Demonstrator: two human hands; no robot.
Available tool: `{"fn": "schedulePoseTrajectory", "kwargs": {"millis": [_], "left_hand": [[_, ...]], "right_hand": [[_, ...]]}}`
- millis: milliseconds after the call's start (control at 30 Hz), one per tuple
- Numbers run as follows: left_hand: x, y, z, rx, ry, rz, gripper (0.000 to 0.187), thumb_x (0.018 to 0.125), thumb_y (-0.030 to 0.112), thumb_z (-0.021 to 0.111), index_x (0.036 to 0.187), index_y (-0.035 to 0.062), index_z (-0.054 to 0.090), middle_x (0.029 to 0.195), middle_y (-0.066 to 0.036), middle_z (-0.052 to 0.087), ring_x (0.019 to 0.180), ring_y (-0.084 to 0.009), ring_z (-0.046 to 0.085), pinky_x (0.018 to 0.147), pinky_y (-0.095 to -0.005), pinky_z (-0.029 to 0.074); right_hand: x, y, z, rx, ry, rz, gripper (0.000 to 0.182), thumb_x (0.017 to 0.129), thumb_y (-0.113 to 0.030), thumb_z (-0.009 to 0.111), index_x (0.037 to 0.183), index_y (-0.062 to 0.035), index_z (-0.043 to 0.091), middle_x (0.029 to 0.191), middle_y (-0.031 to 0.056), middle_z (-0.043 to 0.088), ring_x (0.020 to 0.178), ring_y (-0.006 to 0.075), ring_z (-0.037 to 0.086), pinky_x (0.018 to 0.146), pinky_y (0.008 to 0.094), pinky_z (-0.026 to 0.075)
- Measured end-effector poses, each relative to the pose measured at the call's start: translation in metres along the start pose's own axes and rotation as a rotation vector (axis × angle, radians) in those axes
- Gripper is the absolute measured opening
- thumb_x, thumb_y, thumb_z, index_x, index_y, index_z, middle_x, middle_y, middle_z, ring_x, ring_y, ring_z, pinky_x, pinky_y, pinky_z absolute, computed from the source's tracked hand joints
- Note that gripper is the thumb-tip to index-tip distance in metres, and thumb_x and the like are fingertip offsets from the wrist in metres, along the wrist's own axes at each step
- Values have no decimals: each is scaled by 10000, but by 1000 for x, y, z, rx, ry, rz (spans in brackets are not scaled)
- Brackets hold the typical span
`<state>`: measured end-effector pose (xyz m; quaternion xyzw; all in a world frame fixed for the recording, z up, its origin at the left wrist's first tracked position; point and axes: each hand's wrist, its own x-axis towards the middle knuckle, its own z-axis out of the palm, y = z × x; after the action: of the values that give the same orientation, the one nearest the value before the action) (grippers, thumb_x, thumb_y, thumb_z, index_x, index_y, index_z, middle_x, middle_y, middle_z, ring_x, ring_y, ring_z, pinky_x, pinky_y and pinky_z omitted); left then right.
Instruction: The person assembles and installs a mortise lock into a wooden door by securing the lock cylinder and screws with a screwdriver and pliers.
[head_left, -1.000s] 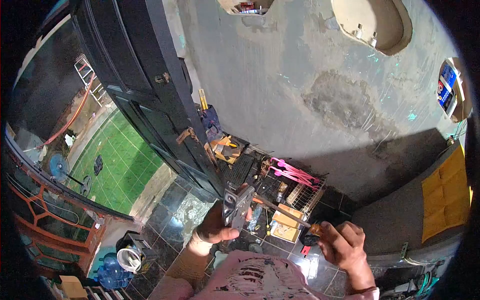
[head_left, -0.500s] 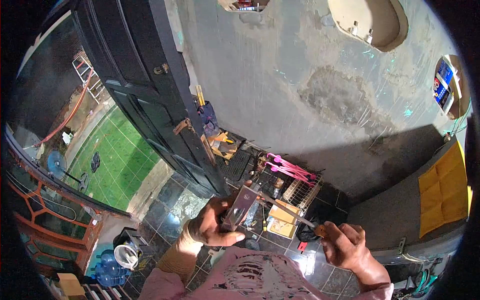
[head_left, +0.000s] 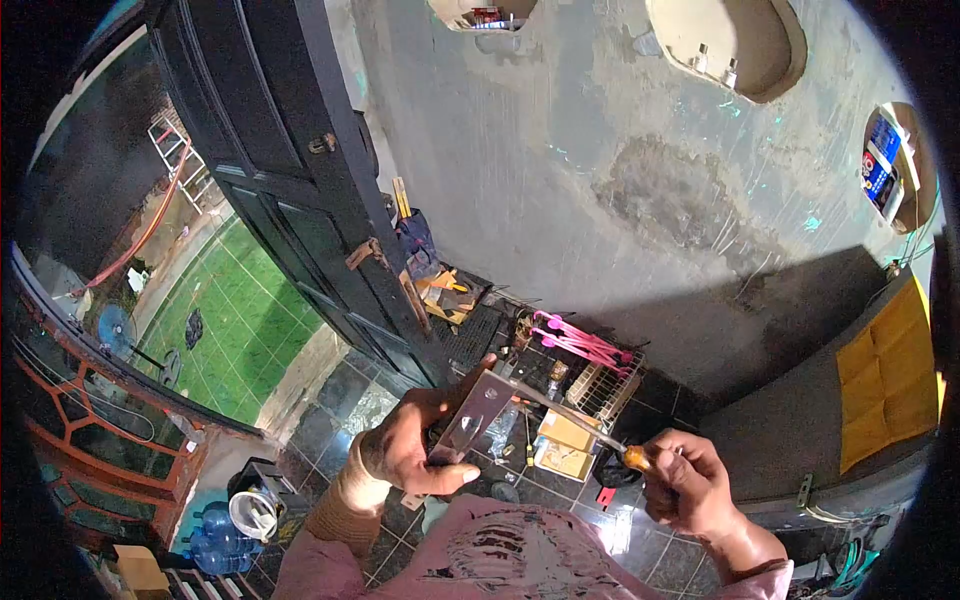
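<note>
Patched grey wall [head_left: 560,200] rose far beyond dark floor tiles [head_left: 322,475], door [head_left: 255,130] left; left hand [head_left: 408,445] gripped metal piece [head_left: 478,415], right hand [head_left: 688,485] screwdriver [head_left: 634,457].

The metal piece [head_left: 476,416] is turned in the left hand [head_left: 415,447].
One second ago it shows its narrow edge with bright parts; now its broad, brownish flat face looks to the camera. The fingertips that were visible past its right side are now out of sight there, and one finger [head_left: 484,366] now shows at its upper end.
</note>
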<state>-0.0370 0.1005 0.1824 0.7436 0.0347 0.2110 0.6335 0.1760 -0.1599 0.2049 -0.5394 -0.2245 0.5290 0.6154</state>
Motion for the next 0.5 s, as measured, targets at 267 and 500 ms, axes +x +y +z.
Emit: {"fn": "schedulePoseTrajectory", "kwargs": {"millis": [267,500], "left_hand": [[-10,-16,1,-305,99,-98,360,708,229,739,966,1,630,855,-48,604,772,-130,554,697,-278,449],[-12,-22,7,-229,24,-128,340,733,212,750,970,7,617,839,-38,599,756,-128,550,693,-304,465]], "right_hand": [[8,2,4,-343,-227,-197,495,935,-343,683,1252,-11,497,784,71,537,563,148,479,483,285,403],[3,-2,1,-1721,24,-917,458,816,-45,699,1225,99,552,764,96,576,540,250,599,522,365,564]]}}
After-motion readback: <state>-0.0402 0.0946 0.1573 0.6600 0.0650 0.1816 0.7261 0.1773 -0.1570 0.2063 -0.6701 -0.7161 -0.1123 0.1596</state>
